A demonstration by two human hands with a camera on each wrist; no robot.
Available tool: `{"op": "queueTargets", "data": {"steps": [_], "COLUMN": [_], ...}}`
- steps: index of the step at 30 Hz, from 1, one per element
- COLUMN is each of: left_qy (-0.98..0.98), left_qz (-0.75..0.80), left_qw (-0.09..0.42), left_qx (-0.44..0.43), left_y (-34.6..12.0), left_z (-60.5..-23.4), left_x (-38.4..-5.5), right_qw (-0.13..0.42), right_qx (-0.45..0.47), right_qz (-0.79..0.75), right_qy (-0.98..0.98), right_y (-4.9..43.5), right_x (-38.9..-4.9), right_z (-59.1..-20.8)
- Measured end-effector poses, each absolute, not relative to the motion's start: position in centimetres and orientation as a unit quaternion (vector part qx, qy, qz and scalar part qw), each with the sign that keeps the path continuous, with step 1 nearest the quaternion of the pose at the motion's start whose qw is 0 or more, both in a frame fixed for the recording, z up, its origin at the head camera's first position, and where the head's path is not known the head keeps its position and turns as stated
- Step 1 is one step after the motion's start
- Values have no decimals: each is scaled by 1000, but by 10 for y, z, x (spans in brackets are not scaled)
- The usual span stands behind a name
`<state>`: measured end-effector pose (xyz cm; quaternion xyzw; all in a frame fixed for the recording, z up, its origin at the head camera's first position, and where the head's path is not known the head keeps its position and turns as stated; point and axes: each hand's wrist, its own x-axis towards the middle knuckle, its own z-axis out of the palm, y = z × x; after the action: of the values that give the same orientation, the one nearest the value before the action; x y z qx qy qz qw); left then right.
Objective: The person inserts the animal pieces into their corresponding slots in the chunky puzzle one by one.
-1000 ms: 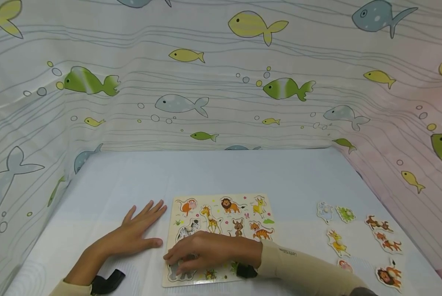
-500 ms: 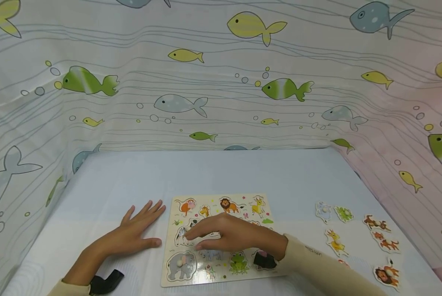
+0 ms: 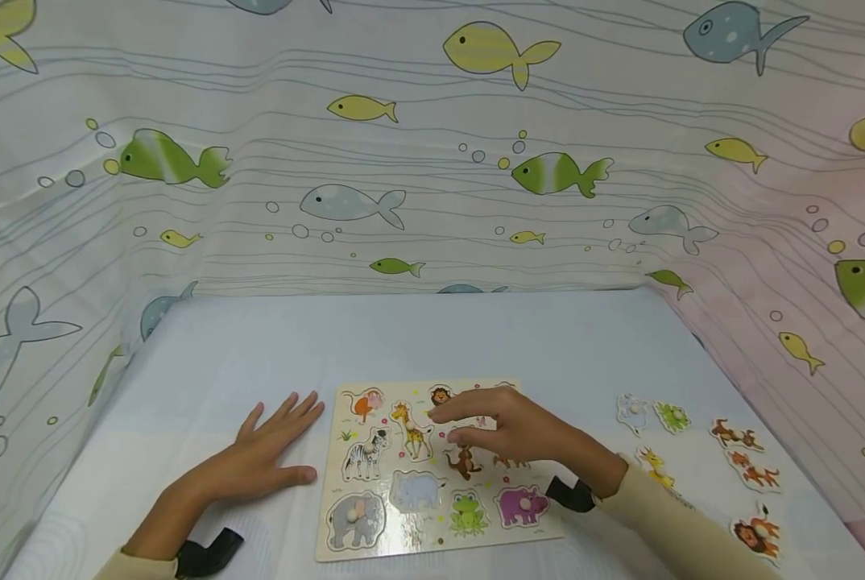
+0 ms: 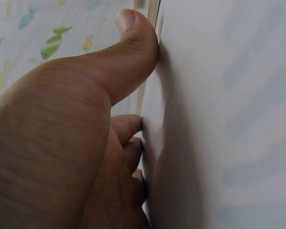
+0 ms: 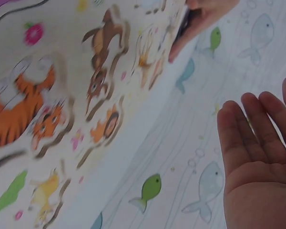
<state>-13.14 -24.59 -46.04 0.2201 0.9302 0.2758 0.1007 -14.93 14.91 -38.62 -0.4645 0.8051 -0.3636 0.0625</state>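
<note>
While the left hand [image 3: 273,455] is spread on the white bench [image 3: 432,338], the right hand [image 3: 512,423] held relaxed over the animal board [image 3: 438,519], fish-printed walls [image 3: 432,145] are seen around.

Head view: even, moderately bright; white glare on animal puzzle board [image 3: 403,538], lower centre. Left wrist view: dim; left hand [image 4: 71,129] dark, soft shadow beside it on tabletop [image 4: 238,95]; fish-print curtain [image 4: 19,52] blurred, upper left. Right wrist view: animal puzzle board soft, blurriest top centre.
</note>
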Motion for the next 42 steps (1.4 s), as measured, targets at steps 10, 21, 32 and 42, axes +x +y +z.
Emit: {"op": "queueTargets", "data": {"steps": [10,21,32,42], "left_qy": [930,929,930,928], "left_qz": [280,282,276,281], "left_qw": [100,104,107,108], "left_qx": [218,215,220,217], "left_y": [-246,-247,-246,-247], "left_z": [-459,-459,-458,-461], "left_x": [-131,-130,-134,-134], "right_qw": [30,-20,-79,-70], "right_qx": [-381,-340,-240,-106], "right_qz": [-371,-381,-375,-370], "right_qy": [846,860,892,920], "right_y": [201,255,318,365], "right_x": [-151,-153,-149,-143], "right_z": [-380,-379,-384,-396]}}
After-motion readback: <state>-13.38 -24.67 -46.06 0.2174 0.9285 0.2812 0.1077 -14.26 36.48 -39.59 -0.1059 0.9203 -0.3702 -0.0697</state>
